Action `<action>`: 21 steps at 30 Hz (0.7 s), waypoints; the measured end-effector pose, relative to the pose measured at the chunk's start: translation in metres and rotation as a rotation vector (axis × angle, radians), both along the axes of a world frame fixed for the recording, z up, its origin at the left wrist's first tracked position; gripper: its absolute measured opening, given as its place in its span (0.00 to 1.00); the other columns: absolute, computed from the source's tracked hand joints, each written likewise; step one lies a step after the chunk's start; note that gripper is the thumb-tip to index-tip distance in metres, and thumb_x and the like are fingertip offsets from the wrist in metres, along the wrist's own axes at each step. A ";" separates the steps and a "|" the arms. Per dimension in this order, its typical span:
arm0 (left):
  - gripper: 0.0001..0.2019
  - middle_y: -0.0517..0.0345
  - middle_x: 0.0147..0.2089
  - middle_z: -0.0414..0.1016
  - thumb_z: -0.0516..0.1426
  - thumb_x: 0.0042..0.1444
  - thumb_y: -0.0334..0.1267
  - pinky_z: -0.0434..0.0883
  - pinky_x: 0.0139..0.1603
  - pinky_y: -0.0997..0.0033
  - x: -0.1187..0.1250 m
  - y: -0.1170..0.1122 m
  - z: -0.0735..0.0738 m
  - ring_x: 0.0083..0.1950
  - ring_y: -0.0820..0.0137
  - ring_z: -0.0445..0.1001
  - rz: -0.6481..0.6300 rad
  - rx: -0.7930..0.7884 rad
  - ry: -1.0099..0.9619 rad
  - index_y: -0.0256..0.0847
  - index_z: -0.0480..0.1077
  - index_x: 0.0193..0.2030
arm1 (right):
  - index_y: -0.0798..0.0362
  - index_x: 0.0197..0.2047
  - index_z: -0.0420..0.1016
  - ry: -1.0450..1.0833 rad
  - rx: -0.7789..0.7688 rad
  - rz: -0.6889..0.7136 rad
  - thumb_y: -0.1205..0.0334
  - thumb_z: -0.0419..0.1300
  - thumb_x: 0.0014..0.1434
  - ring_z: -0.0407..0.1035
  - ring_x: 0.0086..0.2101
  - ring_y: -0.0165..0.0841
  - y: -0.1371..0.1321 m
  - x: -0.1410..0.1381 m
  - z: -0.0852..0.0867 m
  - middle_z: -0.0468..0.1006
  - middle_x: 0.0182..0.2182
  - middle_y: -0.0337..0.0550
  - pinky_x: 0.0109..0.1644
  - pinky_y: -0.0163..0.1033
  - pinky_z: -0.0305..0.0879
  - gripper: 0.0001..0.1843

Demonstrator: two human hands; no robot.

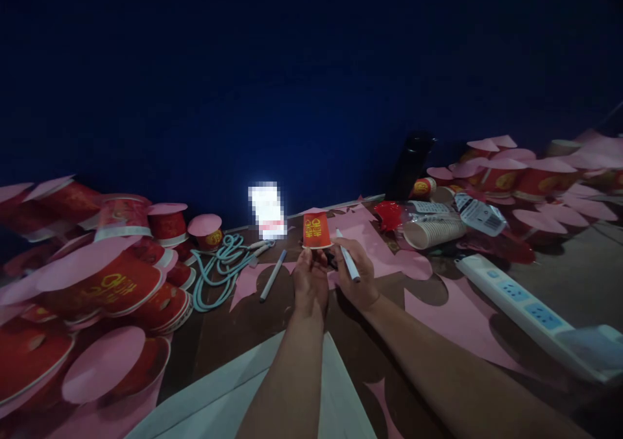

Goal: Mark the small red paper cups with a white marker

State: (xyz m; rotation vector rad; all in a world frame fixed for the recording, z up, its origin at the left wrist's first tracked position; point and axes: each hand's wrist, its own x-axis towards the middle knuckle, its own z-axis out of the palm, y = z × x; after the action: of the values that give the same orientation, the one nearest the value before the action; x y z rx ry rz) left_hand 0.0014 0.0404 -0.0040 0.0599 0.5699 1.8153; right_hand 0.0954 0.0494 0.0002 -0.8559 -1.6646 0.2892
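My left hand [310,278] is closed round the lower edge of a red paper cup [317,231] with gold characters. The cup is upside down, its pale rim at the bottom and a sliver of pink at its top. In my right hand [359,275] is a white marker [349,262], gripped like a pen and pointing up and left beside the cup. Fingers of that hand are close to the cup's rim; whether they touch it is hard to see. A second marker [273,275] lies on the table, left of my left hand.
Red cups with pink discs [167,224] crowd the left, with others [505,173] at far right. A coiled cable [214,273] lies left of centre. Cut pink paper [370,231], nested paper cups [435,233] and a power strip [516,296] are on the right. A bright blurred screen [267,209] stands behind.
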 end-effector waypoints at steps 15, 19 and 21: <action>0.02 0.60 0.28 0.73 0.59 0.53 0.32 0.71 0.31 0.78 0.000 0.000 0.002 0.28 0.78 0.71 -0.084 -0.010 -0.058 0.37 0.72 0.33 | 0.52 0.38 0.67 0.607 -0.674 0.233 0.49 0.59 0.55 0.60 0.14 0.23 0.007 -0.007 0.010 0.70 0.18 0.31 0.15 0.28 0.55 0.15; 0.02 0.59 0.29 0.73 0.59 0.53 0.32 0.71 0.31 0.80 0.002 -0.003 0.007 0.29 0.78 0.72 -0.097 -0.027 -0.032 0.37 0.72 0.34 | 0.52 0.37 0.67 0.787 -0.744 0.323 0.49 0.62 0.50 0.57 0.14 0.22 0.011 -0.005 0.009 0.69 0.16 0.29 0.15 0.27 0.52 0.18; 0.02 0.59 0.29 0.73 0.59 0.53 0.32 0.70 0.30 0.80 0.003 -0.003 0.008 0.29 0.78 0.72 -0.096 -0.038 -0.009 0.37 0.72 0.33 | 0.52 0.37 0.67 0.841 -0.762 0.366 0.49 0.63 0.50 0.59 0.15 0.22 0.013 -0.004 0.008 0.70 0.17 0.30 0.17 0.27 0.55 0.18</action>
State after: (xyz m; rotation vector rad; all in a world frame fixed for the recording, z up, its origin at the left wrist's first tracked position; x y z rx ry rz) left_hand 0.0039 0.0377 0.0044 0.0525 0.5851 1.7108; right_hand 0.0911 0.0625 0.0082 -0.7866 -0.8715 1.3943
